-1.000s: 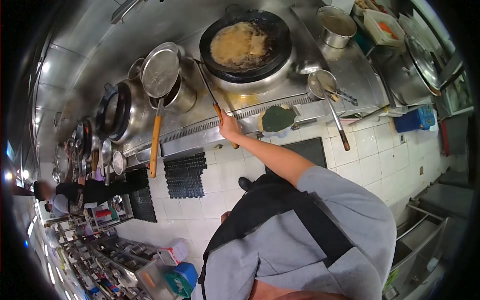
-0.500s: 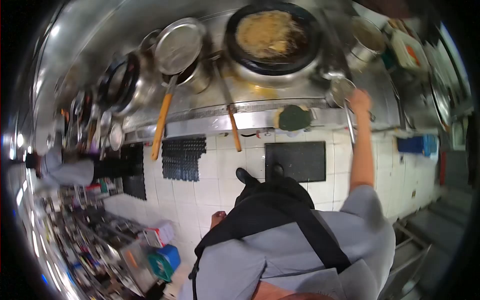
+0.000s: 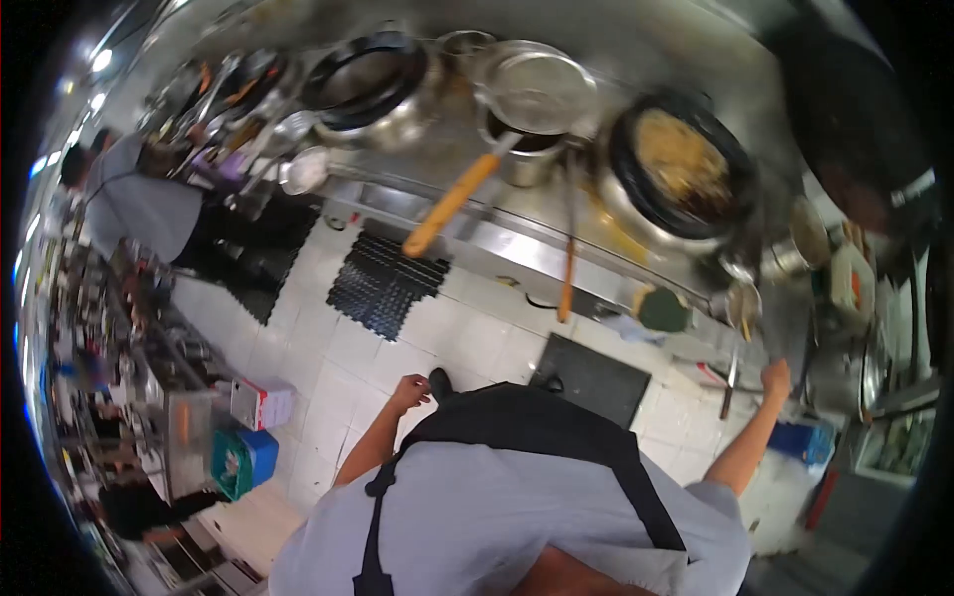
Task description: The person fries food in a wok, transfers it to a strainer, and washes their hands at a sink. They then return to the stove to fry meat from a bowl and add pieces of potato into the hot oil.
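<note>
Steel cooking range runs across the upper view. Black wok sits in it at right, holding golden-brown fried food. Beside it, a steel pot with a round strainer laid over it; the strainer's orange handle juts past the range edge. A second wooden-handled utensil lies across the range front. Another dark wok sits further left. A green round item sits at the range edge. White tile floor carries two black mats and. Blue bin and white box at lower left. A co-worker in a grey shirt stands at the far left.
</note>
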